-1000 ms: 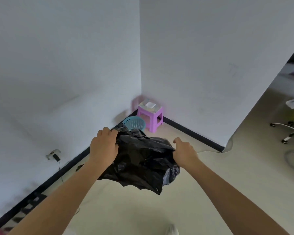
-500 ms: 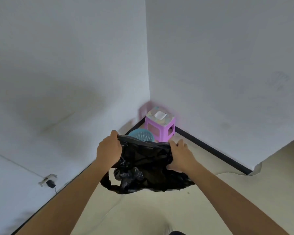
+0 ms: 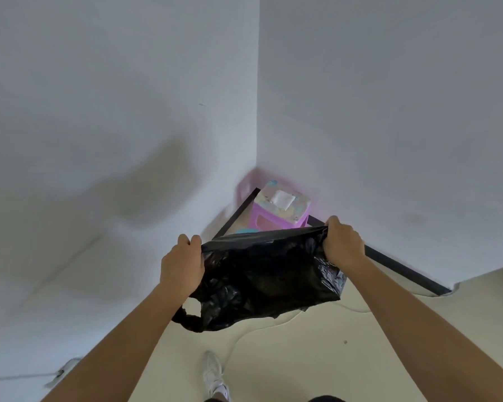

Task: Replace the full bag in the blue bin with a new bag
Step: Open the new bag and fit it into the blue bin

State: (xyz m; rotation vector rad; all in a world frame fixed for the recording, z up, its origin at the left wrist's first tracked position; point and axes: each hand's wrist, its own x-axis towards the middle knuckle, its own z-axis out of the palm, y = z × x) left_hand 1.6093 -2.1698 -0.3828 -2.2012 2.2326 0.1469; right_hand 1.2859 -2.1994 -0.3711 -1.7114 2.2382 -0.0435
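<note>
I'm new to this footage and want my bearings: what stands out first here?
A black bag stretched open in mid-air between the left hand and right hand, centre of view. Behind it, in the room's corner, stands a purple stool with a tissue box on top.

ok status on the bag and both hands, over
Left hand and right hand each grip the black bag, stretched open. Blue bin nearly hidden behind it. Purple stool beside bin.

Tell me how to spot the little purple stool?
Look where the two white walls meet. The purple stool stands there on the floor, beyond the black bag. It is the only purple thing, with a tissue box on top.
</note>
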